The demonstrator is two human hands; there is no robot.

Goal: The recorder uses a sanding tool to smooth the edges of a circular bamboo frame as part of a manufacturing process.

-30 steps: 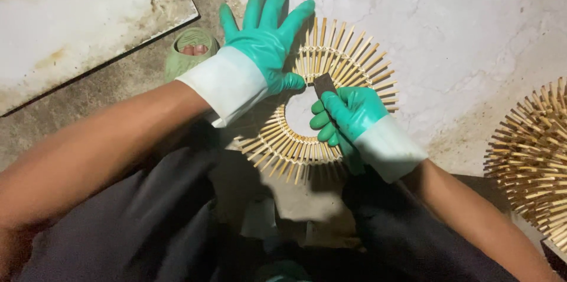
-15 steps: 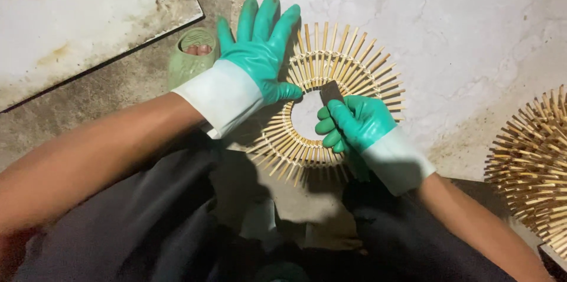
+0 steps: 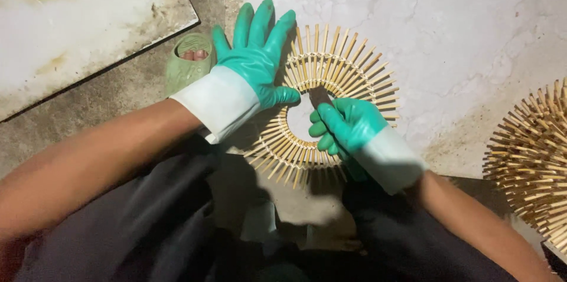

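The left hand (image 3: 255, 57), in a green glove with a white cuff, lies flat with fingers spread wide on the upper left of the ring of bamboo sticks (image 3: 331, 105), which rests on the pale stained floor (image 3: 472, 22) in front of the person's knees. The right hand (image 3: 348, 128), gloved alike, is curled closed around a small dark tool (image 3: 319, 96), whose tip sits at the ring's inner edge. A second stick ring (image 3: 531, 164) lies well apart at the right edge.
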